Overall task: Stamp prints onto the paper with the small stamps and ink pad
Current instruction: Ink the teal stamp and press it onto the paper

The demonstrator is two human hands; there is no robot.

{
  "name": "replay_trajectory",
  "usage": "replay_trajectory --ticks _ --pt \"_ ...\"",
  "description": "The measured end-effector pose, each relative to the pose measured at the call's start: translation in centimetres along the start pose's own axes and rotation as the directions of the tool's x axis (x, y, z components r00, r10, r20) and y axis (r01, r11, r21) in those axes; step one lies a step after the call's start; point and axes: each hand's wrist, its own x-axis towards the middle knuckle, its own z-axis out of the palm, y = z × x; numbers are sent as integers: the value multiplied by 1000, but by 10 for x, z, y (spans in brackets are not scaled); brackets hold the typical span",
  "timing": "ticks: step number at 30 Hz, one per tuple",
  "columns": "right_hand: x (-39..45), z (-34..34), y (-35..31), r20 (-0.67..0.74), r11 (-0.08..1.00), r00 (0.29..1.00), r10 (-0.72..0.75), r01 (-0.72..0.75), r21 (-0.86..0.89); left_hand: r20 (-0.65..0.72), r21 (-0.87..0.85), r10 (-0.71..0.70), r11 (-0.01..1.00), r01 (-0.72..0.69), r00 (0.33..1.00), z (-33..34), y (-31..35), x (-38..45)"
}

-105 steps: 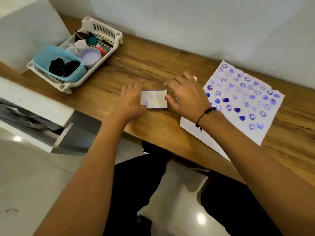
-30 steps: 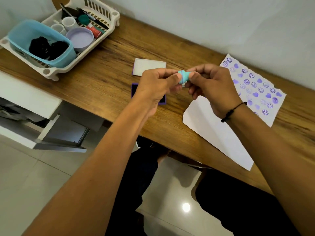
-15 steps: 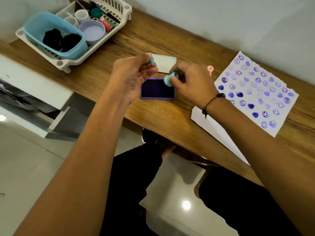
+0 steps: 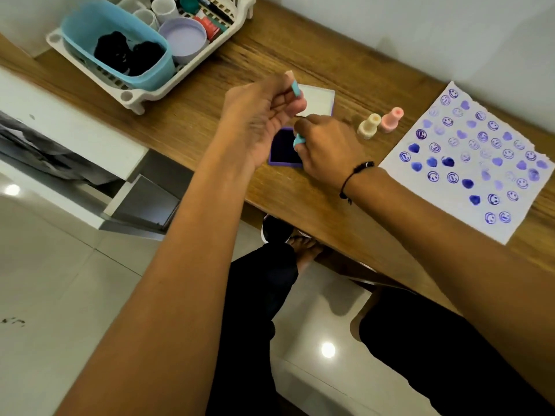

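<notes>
At far left on the desk (image 4: pixel 345 70) sits a white rack (image 4: pixel 141 97) holding a blue tub (image 4: pixel 156 70) and small pots. None of it has moved.

My left hand (image 4: pixel 258 115) is raised above the desk, its fingertips pinching the teal cap (image 4: pixel 295 88) I pulled off the stamp a moment ago. Behind it lies the ink pad's lid (image 4: pixel 319 99), set aside earlier.

Just below, the open ink pad (image 4: pixel 282 150) shows its dark purple face. My right hand (image 4: pixel 324 148) has come down since half a second ago and now grips the teal stamp (image 4: pixel 299 141), pressing it to the pad. So I judge the stamp is being inked, and a print comes next.

Right of that hand stand a cream stamp (image 4: pixel 368 126) and a pink stamp (image 4: pixel 392 119), both upright and unheld.

At far right lies the paper (image 4: pixel 435 187), covered in purple smiley faces and hearts, with bare space along its near edge.
</notes>
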Motion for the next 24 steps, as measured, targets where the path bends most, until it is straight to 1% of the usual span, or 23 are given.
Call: replay_trajectory --ticks 3,8,11,19,21,24 --pt "1 -2 4 30 1000 999 -30 30 1 -3 -16 -5 1000 5 1000 2 -1 1" --pt "0 1 5 24 999 998 -50 50 -9 -18 2 3 1000 -3 1000 -1 -2 2" --pt "1 1 5 17 998 998 -52 53 -37 -22 -3 1 1000 -1 1000 -2 -2 2" --pt "5 -7 3 64 996 996 -58 63 -67 -34 -5 14 1000 -14 999 3 -3 4" --pt "1 -12 5 50 999 998 -29 30 -13 -25 -13 7 1000 -8 1000 6 -4 5" --pt "-17 -23 13 -86 981 991 101 -85 172 -9 -18 10 1000 -10 1000 10 -6 7"
